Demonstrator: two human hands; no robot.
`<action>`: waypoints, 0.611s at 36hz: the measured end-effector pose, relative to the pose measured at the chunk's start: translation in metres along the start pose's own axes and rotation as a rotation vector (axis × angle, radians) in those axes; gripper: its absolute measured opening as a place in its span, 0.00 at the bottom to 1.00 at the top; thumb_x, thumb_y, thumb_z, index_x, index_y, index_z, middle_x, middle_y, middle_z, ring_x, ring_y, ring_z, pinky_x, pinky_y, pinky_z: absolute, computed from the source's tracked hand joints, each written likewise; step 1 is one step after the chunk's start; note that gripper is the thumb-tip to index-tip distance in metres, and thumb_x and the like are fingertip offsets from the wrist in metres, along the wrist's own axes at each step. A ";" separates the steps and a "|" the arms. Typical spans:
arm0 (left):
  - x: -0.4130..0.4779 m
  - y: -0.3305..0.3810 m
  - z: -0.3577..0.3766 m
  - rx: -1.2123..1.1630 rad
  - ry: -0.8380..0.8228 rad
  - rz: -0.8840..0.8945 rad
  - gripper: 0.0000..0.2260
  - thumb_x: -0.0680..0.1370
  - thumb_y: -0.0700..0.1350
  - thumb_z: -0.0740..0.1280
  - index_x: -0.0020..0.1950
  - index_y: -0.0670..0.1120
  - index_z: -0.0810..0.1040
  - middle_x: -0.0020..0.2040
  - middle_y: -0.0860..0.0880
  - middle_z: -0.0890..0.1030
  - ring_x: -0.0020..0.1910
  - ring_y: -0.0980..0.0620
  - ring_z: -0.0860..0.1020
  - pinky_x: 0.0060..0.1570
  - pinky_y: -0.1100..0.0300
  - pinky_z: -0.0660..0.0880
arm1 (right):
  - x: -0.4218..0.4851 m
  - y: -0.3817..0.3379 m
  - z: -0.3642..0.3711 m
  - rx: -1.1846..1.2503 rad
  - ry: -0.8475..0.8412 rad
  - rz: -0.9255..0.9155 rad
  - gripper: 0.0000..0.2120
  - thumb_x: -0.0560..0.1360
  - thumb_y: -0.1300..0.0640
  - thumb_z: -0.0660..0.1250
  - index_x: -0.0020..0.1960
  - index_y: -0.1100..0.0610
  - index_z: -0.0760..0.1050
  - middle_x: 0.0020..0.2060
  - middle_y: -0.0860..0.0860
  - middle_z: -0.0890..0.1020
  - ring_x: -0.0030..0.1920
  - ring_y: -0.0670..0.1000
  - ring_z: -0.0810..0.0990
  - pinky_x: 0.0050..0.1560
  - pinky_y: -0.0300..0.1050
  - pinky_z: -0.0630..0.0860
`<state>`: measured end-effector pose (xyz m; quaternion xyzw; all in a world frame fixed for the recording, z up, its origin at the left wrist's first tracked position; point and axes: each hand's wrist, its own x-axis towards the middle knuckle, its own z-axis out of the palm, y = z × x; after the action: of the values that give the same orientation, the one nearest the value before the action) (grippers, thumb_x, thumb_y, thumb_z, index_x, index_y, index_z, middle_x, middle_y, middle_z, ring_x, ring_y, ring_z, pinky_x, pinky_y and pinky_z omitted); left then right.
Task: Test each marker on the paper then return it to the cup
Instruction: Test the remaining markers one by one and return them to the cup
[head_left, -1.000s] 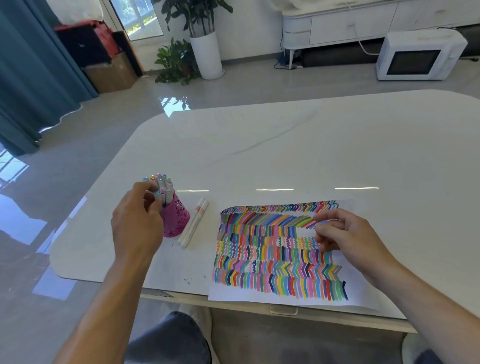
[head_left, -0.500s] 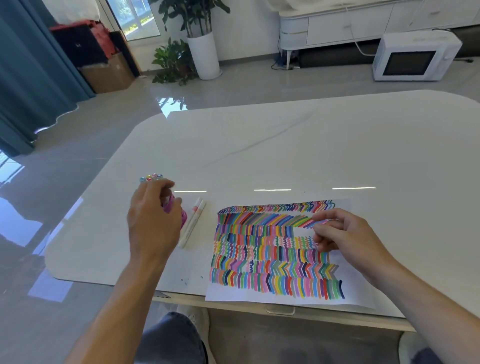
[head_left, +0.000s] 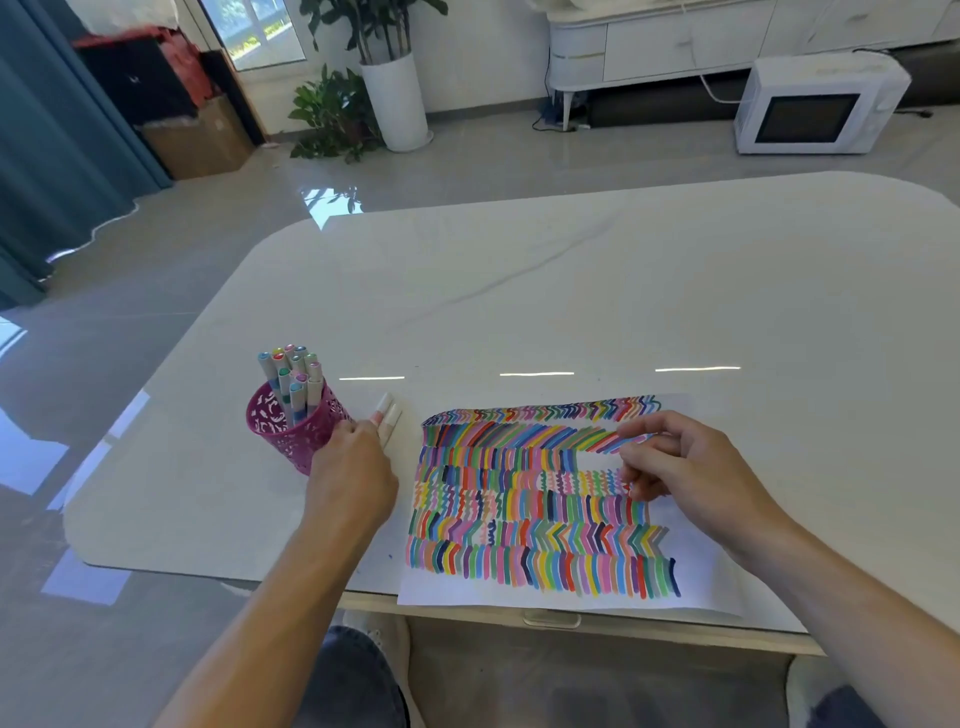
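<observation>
The left hand's (head_left: 353, 467) fingertips rest on two loose white markers (head_left: 388, 415) lying side by side just right of the magenta cup (head_left: 296, 431). The back of the hand hides whether the fingers curl round them. Farther right of the cup, the right hand's (head_left: 691, 467) fingers are curled, with their tips drawn close over the striped paper (head_left: 519, 595). I cannot tell whether they pinch anything. The cup stands upright, and the other markers (head_left: 291, 374) bunch in it, caps up. The paper's near edge lies at the table's (head_left: 571, 286) near edge. Behind the cup the white top runs far back to a rounded edge.
</observation>
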<state>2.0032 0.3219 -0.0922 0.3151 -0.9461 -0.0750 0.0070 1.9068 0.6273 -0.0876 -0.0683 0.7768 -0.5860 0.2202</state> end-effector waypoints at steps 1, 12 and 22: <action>0.000 0.001 0.000 0.013 -0.002 -0.002 0.13 0.80 0.41 0.66 0.64 0.40 0.76 0.56 0.44 0.77 0.49 0.44 0.78 0.44 0.56 0.71 | 0.000 0.000 0.000 -0.002 -0.002 -0.001 0.04 0.80 0.62 0.68 0.54 0.56 0.80 0.36 0.56 0.86 0.35 0.52 0.83 0.40 0.46 0.82; -0.004 0.015 -0.007 0.080 0.016 -0.061 0.14 0.77 0.49 0.64 0.56 0.41 0.78 0.48 0.45 0.80 0.42 0.45 0.76 0.40 0.54 0.73 | 0.000 0.001 -0.001 -0.017 -0.016 -0.006 0.04 0.80 0.61 0.68 0.54 0.55 0.80 0.37 0.56 0.86 0.35 0.51 0.83 0.37 0.40 0.82; -0.026 0.059 -0.024 -0.429 -0.023 0.067 0.10 0.81 0.53 0.64 0.43 0.50 0.75 0.33 0.53 0.78 0.29 0.58 0.76 0.30 0.62 0.71 | 0.001 -0.001 -0.004 -0.069 -0.049 -0.045 0.03 0.80 0.61 0.68 0.49 0.57 0.81 0.37 0.54 0.86 0.34 0.50 0.84 0.39 0.42 0.82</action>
<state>1.9906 0.3809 -0.0595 0.2740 -0.9183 -0.2781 0.0658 1.9037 0.6304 -0.0859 -0.1074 0.7892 -0.5619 0.2233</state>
